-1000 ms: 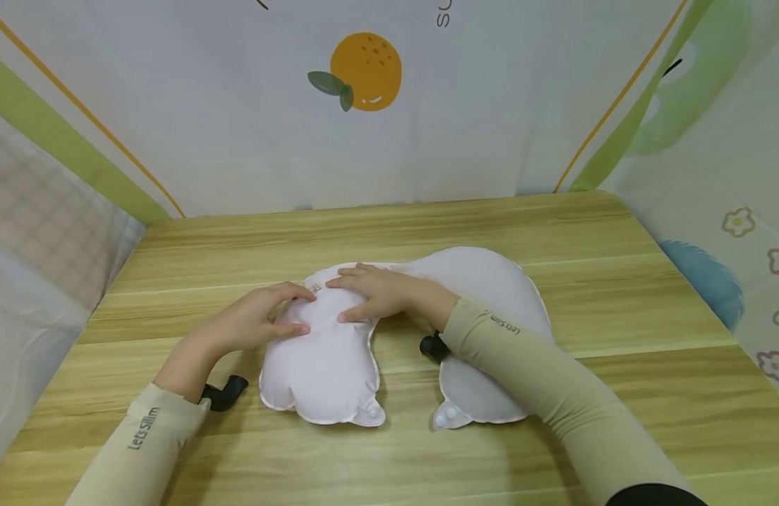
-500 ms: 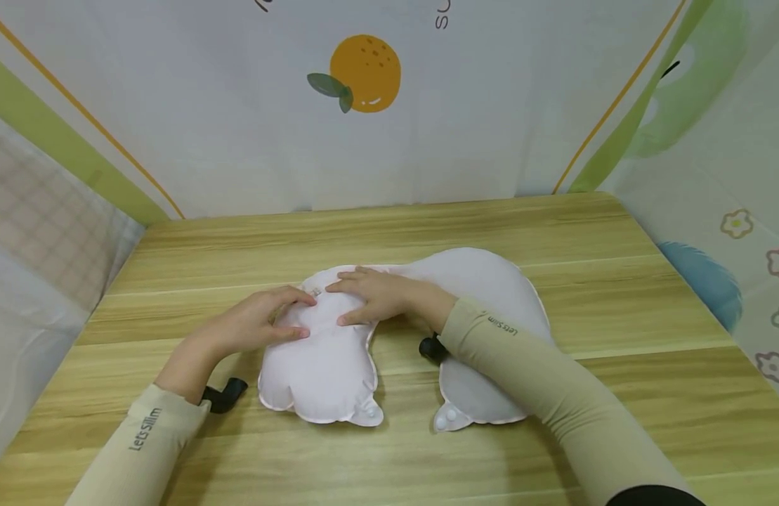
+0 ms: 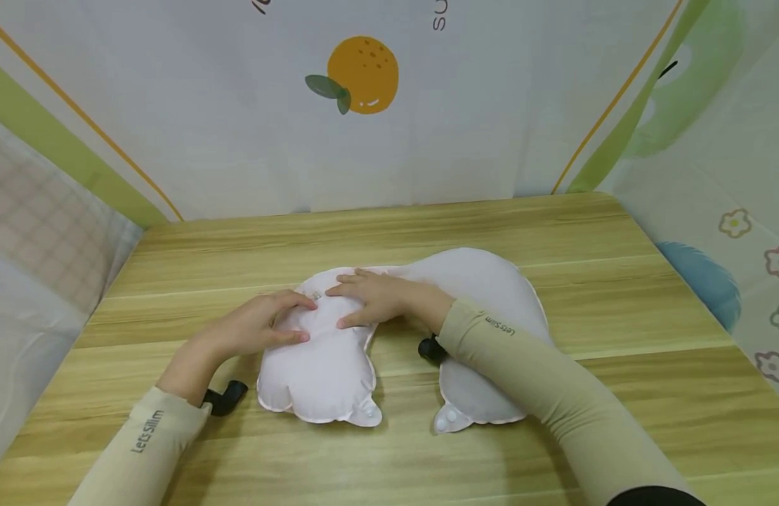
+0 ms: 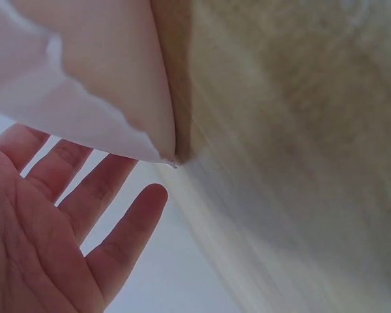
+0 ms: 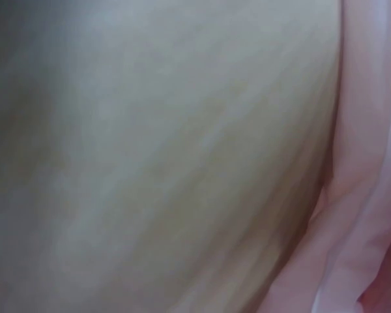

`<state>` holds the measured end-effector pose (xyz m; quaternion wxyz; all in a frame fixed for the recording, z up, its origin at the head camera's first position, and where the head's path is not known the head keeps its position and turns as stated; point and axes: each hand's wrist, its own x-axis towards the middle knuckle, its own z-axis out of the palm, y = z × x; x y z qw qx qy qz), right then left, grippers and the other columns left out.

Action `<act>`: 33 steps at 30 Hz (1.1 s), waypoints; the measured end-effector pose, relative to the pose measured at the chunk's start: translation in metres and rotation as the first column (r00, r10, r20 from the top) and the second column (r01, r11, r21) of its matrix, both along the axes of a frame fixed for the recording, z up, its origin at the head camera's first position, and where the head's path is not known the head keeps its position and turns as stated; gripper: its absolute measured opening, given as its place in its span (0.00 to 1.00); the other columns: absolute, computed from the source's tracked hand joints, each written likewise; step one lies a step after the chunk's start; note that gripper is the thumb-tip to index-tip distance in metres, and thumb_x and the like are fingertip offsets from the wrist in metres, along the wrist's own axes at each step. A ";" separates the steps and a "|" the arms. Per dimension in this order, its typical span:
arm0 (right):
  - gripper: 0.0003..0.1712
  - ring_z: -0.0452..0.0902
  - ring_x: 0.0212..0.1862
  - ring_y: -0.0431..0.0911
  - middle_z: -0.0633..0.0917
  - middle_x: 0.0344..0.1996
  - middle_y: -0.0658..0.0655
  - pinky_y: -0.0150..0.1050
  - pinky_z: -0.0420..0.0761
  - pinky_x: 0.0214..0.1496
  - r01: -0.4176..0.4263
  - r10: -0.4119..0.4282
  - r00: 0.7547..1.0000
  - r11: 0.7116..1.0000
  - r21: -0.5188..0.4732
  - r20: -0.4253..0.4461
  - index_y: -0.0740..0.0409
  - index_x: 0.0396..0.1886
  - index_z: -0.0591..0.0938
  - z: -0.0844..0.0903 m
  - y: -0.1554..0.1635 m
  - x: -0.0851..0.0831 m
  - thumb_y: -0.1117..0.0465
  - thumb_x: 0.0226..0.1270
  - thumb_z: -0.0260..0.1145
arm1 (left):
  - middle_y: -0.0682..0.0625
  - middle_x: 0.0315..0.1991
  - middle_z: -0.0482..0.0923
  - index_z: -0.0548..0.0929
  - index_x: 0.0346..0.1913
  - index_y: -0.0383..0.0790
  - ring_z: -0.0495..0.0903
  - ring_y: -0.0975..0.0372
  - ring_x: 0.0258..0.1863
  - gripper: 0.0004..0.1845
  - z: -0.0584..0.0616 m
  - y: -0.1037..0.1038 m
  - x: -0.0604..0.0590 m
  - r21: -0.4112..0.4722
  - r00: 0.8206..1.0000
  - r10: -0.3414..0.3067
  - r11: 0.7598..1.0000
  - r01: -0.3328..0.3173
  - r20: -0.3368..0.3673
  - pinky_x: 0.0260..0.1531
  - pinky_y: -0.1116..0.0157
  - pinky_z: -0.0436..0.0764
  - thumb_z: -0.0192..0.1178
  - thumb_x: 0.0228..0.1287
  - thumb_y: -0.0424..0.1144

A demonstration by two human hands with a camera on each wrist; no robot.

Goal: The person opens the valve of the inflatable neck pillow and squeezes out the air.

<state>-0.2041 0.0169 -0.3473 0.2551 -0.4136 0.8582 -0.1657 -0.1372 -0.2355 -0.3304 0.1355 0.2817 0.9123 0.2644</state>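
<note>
A white inflatable neck pillow (image 3: pixel 389 337), U-shaped, lies flat on the wooden desk (image 3: pixel 617 295) near its middle, its 2 ends pointing toward the person and its curved back toward the far wall; its width runs left to right across the desk. Each near end carries a small round snap. The left hand (image 3: pixel 256 327) rests on the pillow's left arm with fingers fairly straight, thumb and fingers pressing the fabric. The right hand (image 3: pixel 373 295) lies flat beside it on the same arm, fingers spread and pressing down, nearly touching the left hand. Behind the desk stands a printed backdrop (image 3: pixel 364 74) with an orange.
</note>
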 end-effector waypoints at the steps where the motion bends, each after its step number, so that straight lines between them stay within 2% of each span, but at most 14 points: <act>1: 0.39 0.40 0.80 0.64 0.52 0.80 0.56 0.64 0.48 0.78 0.000 0.000 1.000 1.000 0.002 -0.001 0.41 0.78 0.61 0.000 0.000 0.000 0.38 0.72 0.58 | 0.39 0.61 0.78 0.78 0.59 0.36 0.73 0.42 0.64 0.24 0.000 0.000 0.000 0.000 1.000 -0.003 1.000 0.003 0.000 0.64 0.40 0.70 0.67 0.64 0.44; 14: 0.39 0.38 0.80 0.63 0.49 0.81 0.54 0.69 0.48 0.76 -0.001 0.001 1.000 0.999 0.036 -0.005 0.40 0.78 0.61 0.000 -0.002 0.002 0.37 0.71 0.58 | 0.39 0.60 0.78 0.78 0.59 0.36 0.74 0.43 0.64 0.24 -0.006 -0.002 0.000 -0.008 1.000 -0.015 1.000 0.015 -0.017 0.64 0.41 0.70 0.67 0.64 0.44; 33: 0.40 0.33 0.81 0.60 0.45 0.81 0.52 0.70 0.43 0.76 0.001 -0.001 1.000 0.996 0.087 0.002 0.38 0.79 0.59 0.000 -0.003 0.002 0.35 0.71 0.57 | 0.39 0.61 0.78 0.79 0.58 0.36 0.73 0.42 0.64 0.23 -0.006 0.001 0.000 -0.036 0.999 -0.036 0.999 0.034 -0.031 0.64 0.40 0.69 0.67 0.64 0.45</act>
